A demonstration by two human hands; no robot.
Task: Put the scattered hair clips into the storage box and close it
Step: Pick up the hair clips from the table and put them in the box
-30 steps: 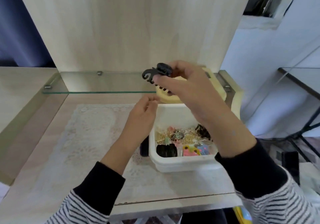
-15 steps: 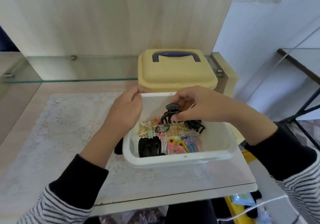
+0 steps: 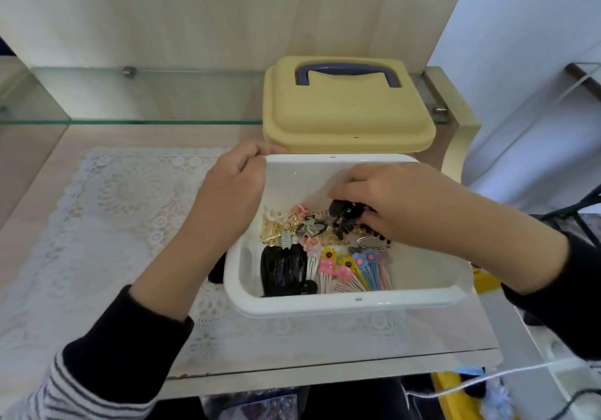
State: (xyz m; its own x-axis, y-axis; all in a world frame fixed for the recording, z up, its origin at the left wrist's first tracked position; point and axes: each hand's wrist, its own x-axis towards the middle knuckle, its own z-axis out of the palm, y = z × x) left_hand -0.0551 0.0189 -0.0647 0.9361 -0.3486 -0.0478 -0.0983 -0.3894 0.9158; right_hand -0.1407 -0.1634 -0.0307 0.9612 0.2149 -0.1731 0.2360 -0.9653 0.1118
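1. Nearest me, the white plastic storage box [image 3: 344, 302] sits open on the lace mat [image 3: 107, 224], with coloured flower clips [image 3: 353, 268] and a black comb clip [image 3: 283, 270] inside.
2. My right hand [image 3: 400, 205] reaches in, fingers closed on a black claw clip [image 3: 344, 216], seemingly touching the pile.
3. My left hand [image 3: 227, 198] pinches the box's far-left rim.
4. Beyond, the yellow lid with blue handle [image 3: 344, 110] lies off the box.

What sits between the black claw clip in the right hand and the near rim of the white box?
Head view: below the black claw clip lie gold clips and flower-topped pastel clips, before the near rim of the white box.
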